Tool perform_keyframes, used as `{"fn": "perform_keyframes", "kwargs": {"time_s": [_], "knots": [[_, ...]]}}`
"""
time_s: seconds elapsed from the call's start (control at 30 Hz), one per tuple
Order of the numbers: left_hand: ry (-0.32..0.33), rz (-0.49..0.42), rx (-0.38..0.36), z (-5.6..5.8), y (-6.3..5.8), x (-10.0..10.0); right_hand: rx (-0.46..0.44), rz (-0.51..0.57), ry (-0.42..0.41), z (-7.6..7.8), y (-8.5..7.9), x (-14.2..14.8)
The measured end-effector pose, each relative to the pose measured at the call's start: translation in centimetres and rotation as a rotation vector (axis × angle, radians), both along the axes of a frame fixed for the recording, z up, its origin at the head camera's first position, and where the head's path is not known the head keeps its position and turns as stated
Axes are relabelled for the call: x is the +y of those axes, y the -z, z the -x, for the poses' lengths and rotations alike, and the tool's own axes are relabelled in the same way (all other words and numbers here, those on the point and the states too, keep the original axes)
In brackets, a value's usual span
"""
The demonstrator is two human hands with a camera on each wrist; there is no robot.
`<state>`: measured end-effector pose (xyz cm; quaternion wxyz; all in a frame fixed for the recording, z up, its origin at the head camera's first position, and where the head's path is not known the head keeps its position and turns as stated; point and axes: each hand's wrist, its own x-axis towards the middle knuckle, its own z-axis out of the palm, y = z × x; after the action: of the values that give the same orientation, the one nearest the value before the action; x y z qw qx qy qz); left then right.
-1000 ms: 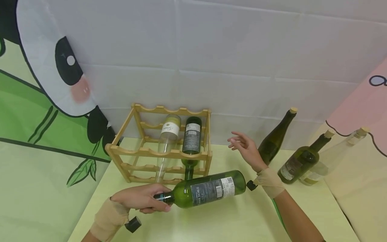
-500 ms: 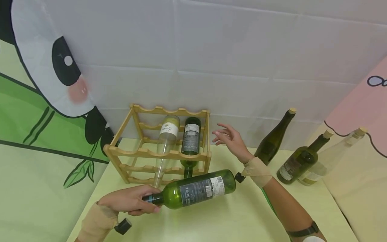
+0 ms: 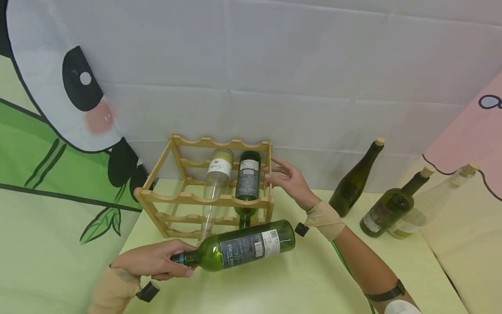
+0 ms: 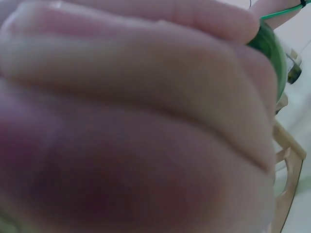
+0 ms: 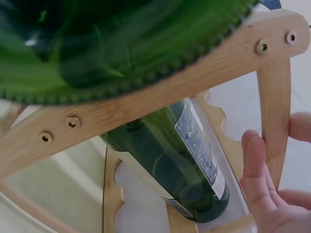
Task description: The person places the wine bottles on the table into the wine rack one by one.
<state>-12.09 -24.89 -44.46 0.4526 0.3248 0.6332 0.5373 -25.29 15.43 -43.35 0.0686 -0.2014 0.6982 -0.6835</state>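
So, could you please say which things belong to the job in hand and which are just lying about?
The job:
green wine bottle in the left hand
wooden wine rack at the right hand
racked clear bottle
racked green bottle

Apparently idle:
tall corked green bottle
shorter corked green bottle
corked clear bottle

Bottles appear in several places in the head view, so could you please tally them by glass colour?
Green bottles: 4 (one in the left hand, one in the wooden rack, two standing on the table)
Clear bottles: 2 (one in the rack, one standing)
Total: 6
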Motion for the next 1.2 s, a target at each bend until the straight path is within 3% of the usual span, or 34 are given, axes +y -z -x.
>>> {"fn": "perform_keyframes", "kwargs": {"time_s": [0.4,0.73,1.2], "knots": [[-0.011,0.013,-0.013,-1.2,-0.6,-2.7,0.007,-0.011,-0.006,0.1,0.1,-0.6],[-0.092,0.063,-0.032,-2.2,-1.1,-5.2,0.002,-0.004,-0.001,0.0,0.1,-0.5],[-0.160,0.033,-0.060,-4.0,-0.8,-9.0,-0.003,0.006,-0.010,0.0,0.4,-0.6]]}}
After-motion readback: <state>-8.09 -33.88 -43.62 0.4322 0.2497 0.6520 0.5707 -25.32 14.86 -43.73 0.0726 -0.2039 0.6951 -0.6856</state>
